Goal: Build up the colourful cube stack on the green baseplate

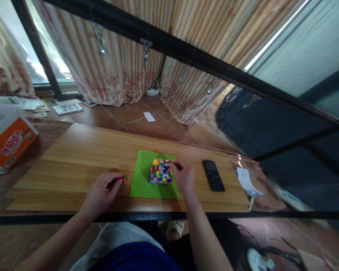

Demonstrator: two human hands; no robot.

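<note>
A block of many small coloured toy bricks (160,172) stands on a green studded baseplate (139,188). At the block's upper right edge is my right hand (183,175), its thumb and forefinger pinched together against the bricks; whether a brick is between them is hidden. My left hand (106,190) is closed in a pinch left of the baseplate, just above the tabletop. Several tiny bricks (124,179), red, green and orange, are at its fingertips.
A black phone (213,175) lies on the wooden table (96,146), right of the baseplate. Beyond the left end stands a clear tub with an orange label (12,143). A dark metal bar (169,215) runs along the near edge. White paper (246,180) lies off to the right.
</note>
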